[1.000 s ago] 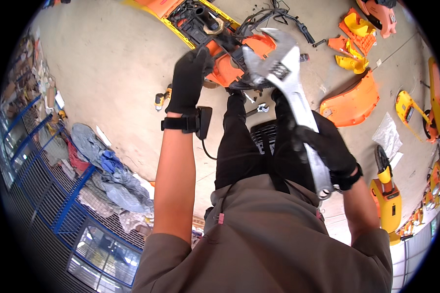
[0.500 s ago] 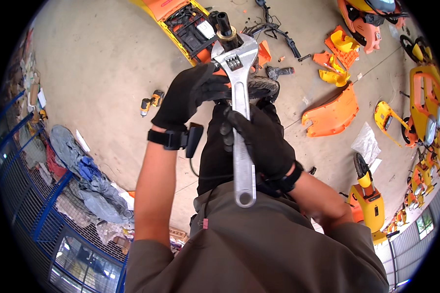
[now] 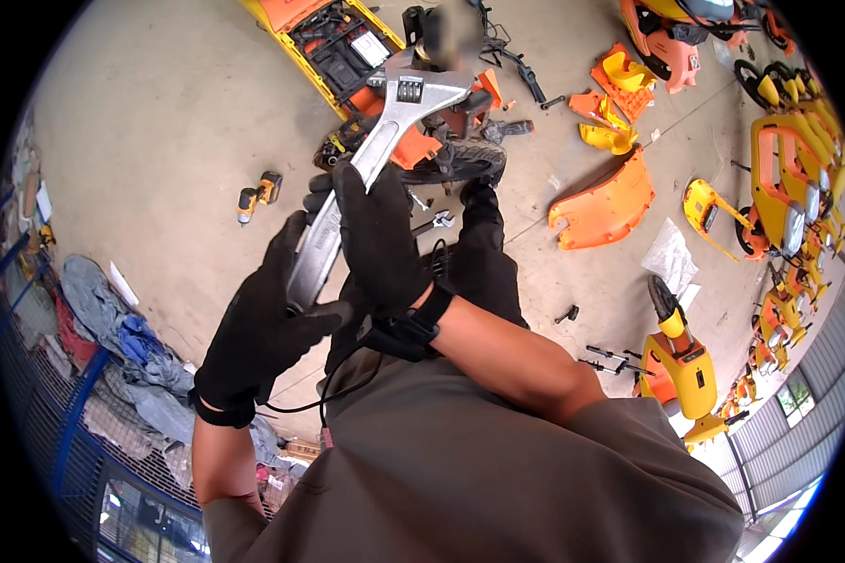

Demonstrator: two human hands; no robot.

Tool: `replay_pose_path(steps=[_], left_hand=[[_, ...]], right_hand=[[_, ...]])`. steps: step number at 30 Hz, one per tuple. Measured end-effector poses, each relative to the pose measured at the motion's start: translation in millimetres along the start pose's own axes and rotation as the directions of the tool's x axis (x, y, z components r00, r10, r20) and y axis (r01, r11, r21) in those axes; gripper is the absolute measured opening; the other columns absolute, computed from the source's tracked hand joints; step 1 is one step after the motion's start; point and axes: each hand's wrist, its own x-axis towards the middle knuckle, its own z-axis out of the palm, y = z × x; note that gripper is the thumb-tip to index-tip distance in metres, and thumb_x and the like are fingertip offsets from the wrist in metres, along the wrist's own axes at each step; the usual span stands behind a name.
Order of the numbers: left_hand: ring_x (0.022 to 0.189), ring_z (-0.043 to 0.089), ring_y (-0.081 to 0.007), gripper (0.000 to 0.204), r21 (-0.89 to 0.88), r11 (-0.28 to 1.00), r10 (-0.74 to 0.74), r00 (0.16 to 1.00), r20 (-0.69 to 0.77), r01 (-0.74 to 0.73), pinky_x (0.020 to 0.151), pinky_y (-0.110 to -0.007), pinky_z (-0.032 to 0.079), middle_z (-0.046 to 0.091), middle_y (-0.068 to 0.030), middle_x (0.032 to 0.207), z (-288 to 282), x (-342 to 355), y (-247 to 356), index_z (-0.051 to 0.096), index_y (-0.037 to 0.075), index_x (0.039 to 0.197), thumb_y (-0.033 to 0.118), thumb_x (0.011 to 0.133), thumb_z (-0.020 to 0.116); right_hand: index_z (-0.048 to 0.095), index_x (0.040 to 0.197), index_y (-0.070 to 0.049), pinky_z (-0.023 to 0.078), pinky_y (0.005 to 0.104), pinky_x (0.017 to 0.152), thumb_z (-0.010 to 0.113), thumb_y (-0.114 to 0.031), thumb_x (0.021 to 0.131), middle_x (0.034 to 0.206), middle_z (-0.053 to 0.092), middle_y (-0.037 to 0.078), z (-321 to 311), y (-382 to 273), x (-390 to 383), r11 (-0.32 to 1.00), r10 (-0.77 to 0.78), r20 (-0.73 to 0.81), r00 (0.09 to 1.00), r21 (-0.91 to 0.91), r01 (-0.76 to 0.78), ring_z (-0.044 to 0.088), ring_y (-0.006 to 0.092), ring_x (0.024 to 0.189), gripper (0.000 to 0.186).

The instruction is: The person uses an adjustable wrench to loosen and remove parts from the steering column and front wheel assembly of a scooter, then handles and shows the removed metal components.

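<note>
On the handle of the adjustable wrench [image 3: 374,150], a line of raised lettering is seen, set along the shaft toward its lower end; it is too small to be read with certainty. Well to the right of the wrench and lower, a small dark label [image 3: 699,378] is carried on the yellow scooter body [image 3: 693,399], and its characters cannot be made out. Far to the upper right of the wrench, a small pale marking [image 3: 695,63] is borne by the orange-pink shell [image 3: 662,52], also too small for reading.
</note>
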Motion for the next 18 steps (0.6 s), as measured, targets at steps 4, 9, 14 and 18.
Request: replay_pose_path(steps=[4, 9, 14, 18], left_hand=[[0.058, 0.057, -0.0123, 0.060, -0.059, 0.998, -0.028, 0.997, -0.069, 0.024, 0.055, -0.029, 0.047, 0.062, -0.0081, 0.078, -17, 6, -14, 0.050, 0.005, 0.136, 0.013, 0.081, 0.072], [0.059, 0.048, -0.0061, 0.057, -0.214, 0.976, 0.011, 0.999, -0.052, -0.022, 0.053, -0.023, 0.040, 0.058, -0.0004, 0.078, -41, 18, -40, 0.054, 0.006, 0.135, 0.012, 0.081, 0.071], [0.063, 0.052, -0.0078, 0.057, -0.121, 0.992, 0.032, 0.998, -0.047, -0.038, 0.056, -0.025, 0.044, 0.060, -0.0036, 0.089, -40, 12, -31, 0.053, 0.002, 0.134, 0.013, 0.082, 0.072], [0.070, 0.055, -0.0102, 0.055, -0.079, 0.994, 0.076, 0.997, 0.009, -0.075, 0.061, -0.027, 0.047, 0.061, -0.0061, 0.098, -53, 18, -38, 0.053, 0.000, 0.133, 0.009, 0.082, 0.070]], right_hand=[[0.051, 0.107, -0.002, 0.056, 0.0325, 0.075, 0.051, -0.022, 0.102, 0.097, 0.064, 0.012, 14, 18, 13, 0.997, -0.049, -0.006, 0.999, 0.056, 0.049, 0.066, 0.0185, 0.087, 0.021], [0.048, 0.104, 0.000, 0.057, 0.0324, 0.070, 0.053, -0.013, 0.099, 0.092, 0.063, 0.012, 30, 26, 25, 0.989, -0.099, -0.023, 0.995, 0.109, 0.101, 0.067, 0.0188, 0.080, 0.015], [0.049, 0.107, 0.001, 0.056, 0.0330, 0.075, 0.053, -0.014, 0.100, 0.097, 0.062, 0.013, 20, 25, 24, 0.990, -0.095, 0.037, 0.995, 0.107, 0.091, 0.067, 0.0203, 0.086, 0.017], [0.050, 0.112, 0.001, 0.055, 0.0351, 0.082, 0.054, -0.017, 0.100, 0.106, 0.063, 0.015, 23, 23, 21, 0.981, -0.056, 0.059, 0.997, 0.188, 0.044, 0.066, 0.0218, 0.096, 0.022]])
